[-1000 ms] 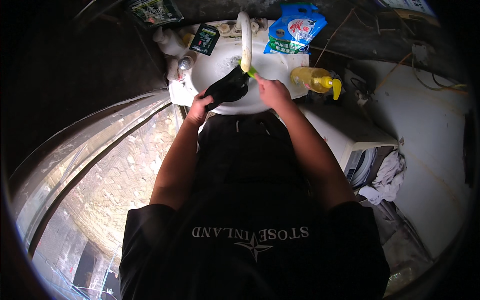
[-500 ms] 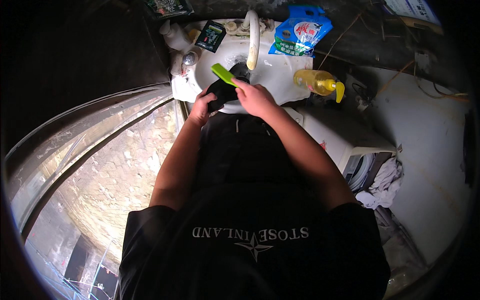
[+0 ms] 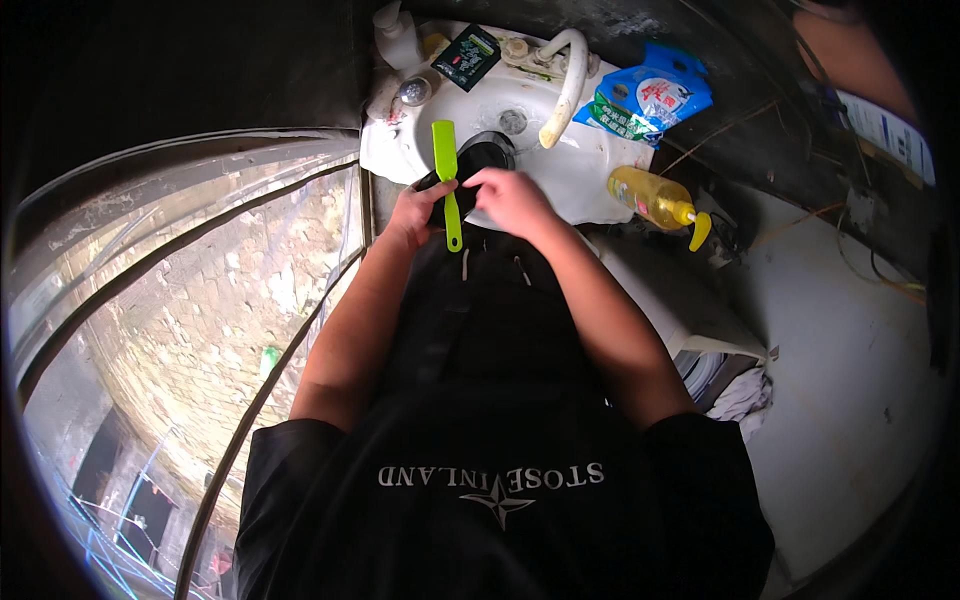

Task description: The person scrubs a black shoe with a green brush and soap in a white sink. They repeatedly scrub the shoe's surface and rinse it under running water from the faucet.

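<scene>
A bright green long-handled brush (image 3: 443, 150) with a hole in its handle end stands upright in the picture; its bristles cannot be seen. My left hand (image 3: 412, 212) grips the brush by its middle, thumb across it, and also supports a black shoe-like item (image 3: 488, 152). That item has a dark hollow, lies over the near rim of the white sink (image 3: 590, 180), and is partly hidden by my hands. Beside the brush, my right hand (image 3: 512, 202) reaches to the item's near edge. Its index finger is stretched and apart from the thumb, with nothing visible between them.
Around the sink are a white faucet (image 3: 572, 90), a dark sachet (image 3: 467, 57), a white bottle (image 3: 397, 38), a blue bag (image 3: 650, 95) and a yellow pump bottle (image 3: 655, 200). A crumpled cloth (image 3: 742, 397) lies lower right. Bare skin, possibly an arm (image 3: 860, 55), shows upper right.
The green brush has passed from my right hand to my left and turned upright. My right hand has let go of it. The view has shifted, showing the sink farther right.
</scene>
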A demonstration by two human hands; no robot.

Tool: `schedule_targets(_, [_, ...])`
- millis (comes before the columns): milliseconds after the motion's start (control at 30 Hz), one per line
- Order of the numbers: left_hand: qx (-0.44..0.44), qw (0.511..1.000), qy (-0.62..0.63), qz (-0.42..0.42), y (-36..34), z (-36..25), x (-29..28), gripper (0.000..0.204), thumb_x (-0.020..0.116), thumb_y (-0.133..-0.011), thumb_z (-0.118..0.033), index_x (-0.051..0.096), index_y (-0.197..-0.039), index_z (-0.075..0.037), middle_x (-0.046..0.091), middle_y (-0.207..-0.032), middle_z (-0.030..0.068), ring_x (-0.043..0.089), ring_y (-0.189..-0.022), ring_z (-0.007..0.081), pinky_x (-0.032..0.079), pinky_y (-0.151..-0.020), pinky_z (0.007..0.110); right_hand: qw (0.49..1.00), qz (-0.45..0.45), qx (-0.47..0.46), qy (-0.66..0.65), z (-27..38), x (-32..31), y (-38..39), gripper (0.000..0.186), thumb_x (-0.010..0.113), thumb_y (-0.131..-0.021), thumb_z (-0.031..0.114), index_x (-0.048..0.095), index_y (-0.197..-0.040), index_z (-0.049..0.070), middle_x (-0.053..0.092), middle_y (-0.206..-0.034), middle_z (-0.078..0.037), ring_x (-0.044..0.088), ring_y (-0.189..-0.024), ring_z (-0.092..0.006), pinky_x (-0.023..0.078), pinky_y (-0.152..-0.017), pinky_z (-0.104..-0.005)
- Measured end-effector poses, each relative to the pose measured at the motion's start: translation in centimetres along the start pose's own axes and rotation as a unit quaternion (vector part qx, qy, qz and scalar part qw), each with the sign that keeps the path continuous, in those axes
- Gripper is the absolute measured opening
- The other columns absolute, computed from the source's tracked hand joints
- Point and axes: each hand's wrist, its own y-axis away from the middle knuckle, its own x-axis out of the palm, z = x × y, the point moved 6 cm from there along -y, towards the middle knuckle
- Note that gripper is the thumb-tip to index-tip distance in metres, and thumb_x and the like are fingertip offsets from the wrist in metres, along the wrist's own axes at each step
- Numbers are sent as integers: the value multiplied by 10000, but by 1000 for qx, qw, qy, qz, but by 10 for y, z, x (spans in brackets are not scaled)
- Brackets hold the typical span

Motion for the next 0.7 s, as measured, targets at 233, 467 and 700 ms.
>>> schedule_targets(233, [63, 998, 3, -29, 24, -1, 15, 463, 813, -850, -186, 631, -1215, 34, 715, -1024, 100, 698, -855, 221, 582, -742, 393, 960, -46, 104, 257, -102, -47, -101, 320, 543, -933, 320, 663, -1203, 194, 682, -1247, -141, 638, -1194, -339, 506, -1012, -420])
schedule_targets(467, [97, 993, -9, -60, 40, 6, 8, 497, 807, -859, -198, 633, -1232, 82, 723, -1045, 125, 689, -900, 209, 555, -834, 359, 918, 70, 101, 377, -127, -41, -167, 536, 543, -849, 135, 597, -1376, 56, 621, -1320, -288, 581, -1275, -416, 464, -1078, -456])
schedule_targets(700, [95, 990, 22, -97, 55, 13, -6, 410, 787, -871, -202, 673, -1166, 58, 733, -1002, 116, 693, -859, 193, 556, -817, 341, 892, 81, 157, 415, -115, -26, -153, 498, 550, -911, 206, 566, -1380, 39, 611, -1333, -284, 575, -1296, -389, 455, -1095, -490])
